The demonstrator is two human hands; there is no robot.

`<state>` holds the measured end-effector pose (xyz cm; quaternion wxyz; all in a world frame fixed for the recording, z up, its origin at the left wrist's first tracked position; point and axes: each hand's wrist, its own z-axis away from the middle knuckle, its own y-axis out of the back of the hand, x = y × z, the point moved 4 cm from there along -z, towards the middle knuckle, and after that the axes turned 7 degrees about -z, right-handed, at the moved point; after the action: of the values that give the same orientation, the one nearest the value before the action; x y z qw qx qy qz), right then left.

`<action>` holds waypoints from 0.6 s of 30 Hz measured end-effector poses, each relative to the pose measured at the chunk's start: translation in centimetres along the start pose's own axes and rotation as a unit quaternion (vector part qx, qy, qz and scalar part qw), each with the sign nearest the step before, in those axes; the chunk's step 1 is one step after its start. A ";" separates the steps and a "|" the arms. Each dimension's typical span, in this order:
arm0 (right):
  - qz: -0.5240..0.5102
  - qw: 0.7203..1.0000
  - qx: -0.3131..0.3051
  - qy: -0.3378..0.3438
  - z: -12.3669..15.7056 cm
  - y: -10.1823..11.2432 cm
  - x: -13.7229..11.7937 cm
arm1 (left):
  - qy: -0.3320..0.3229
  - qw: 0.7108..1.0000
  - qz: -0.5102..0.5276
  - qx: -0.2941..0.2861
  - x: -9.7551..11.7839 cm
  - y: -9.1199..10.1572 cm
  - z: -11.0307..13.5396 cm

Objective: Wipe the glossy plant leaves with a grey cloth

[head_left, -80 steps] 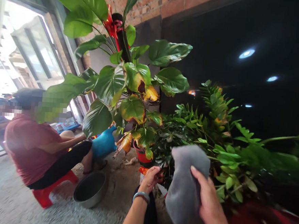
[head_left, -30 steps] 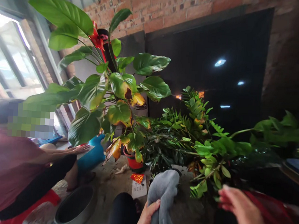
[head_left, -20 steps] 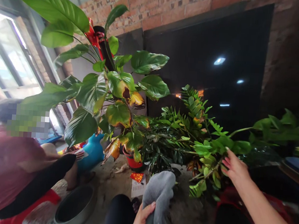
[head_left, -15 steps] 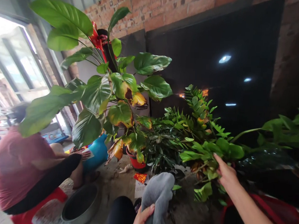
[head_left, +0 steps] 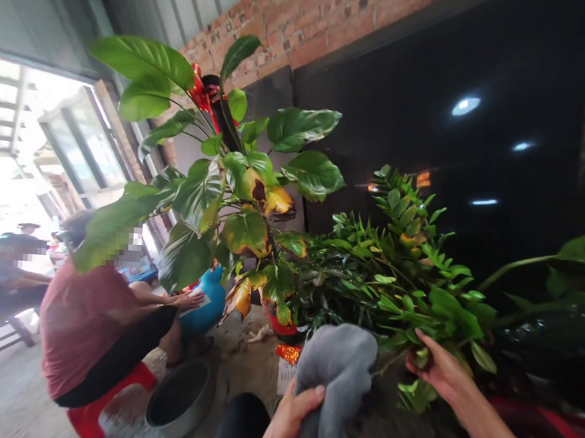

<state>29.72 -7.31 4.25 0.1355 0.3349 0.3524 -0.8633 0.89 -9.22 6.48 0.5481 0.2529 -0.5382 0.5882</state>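
Observation:
A bunched grey cloth [head_left: 334,375] is gripped in my left hand [head_left: 295,416], thumb across its front, low in the middle of the view. To the right, my right hand [head_left: 437,369] is at the lower leaves of a bushy green plant [head_left: 408,280], its fingers curled round a leaf or stem that the foliage partly hides. Left of the cloth rises a tall potted plant [head_left: 246,232] with broad leaves, some yellow and brown at the edges. Its red pot [head_left: 280,319] stands on the floor.
A person in a pink shirt [head_left: 89,325] sits on a red stool [head_left: 110,393] at left, hands on a blue vase-like pot [head_left: 209,303]. A grey basin [head_left: 180,398] stands on the floor. A dark glossy panel [head_left: 432,88] stands behind the plants.
The view has swung left, so the scene sits further right. My left hand has raised the cloth slightly towards the plant. My right hand's fingers have moved lower and curled in the leaves.

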 end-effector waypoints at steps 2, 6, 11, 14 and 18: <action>-0.001 1.000 0.001 0.005 -0.1 0.1 0.1 | -0.039 0.999 -0.009 0.000 3.4 -2.5 -1.3; -0.006 1.000 0.003 0.019 0.1 0.0 0.1 | -0.136 0.989 0.028 0.046 8.7 -6.7 -4.3; -0.027 0.999 -0.022 0.038 0.5 0.0 0.7 | -0.002 0.999 -0.034 -0.036 3.2 -7.5 -5.2; -0.013 0.999 -0.034 0.014 0.1 0.2 1.7 | 0.074 0.990 -0.036 -0.115 -2.8 -5.8 -3.9; -0.024 0.998 -0.054 0.018 -0.7 0.3 2.0 | 0.068 0.990 0.059 -0.112 -3.6 -5.4 -3.6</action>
<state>28.70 -7.03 2.39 0.1262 0.3337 0.4092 -0.8398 7.84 -8.29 4.17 0.5729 0.1171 -0.5762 0.5710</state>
